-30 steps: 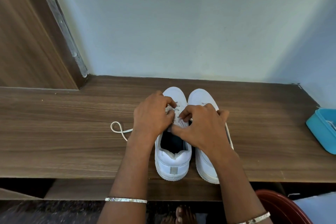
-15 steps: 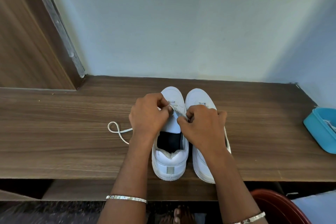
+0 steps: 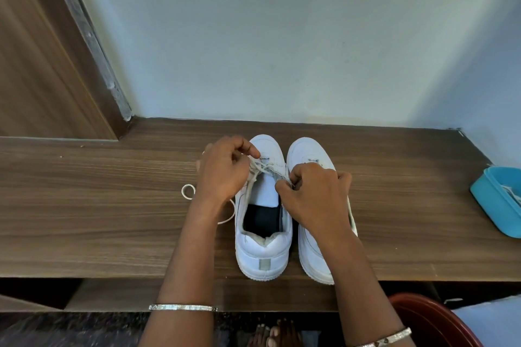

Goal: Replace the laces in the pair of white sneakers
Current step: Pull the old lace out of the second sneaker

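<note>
two hands pinch the lace: left hand at 10 o'clock of the shoe, right hand at 3, your fingers likely holding it taut for threading.

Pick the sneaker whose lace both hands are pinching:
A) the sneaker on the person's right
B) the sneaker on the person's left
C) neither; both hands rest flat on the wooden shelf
B: the left hand and the right hand each pinch the lace that runs from the front eyelets of the left sneaker; the right sneaker stands beside it.
</note>
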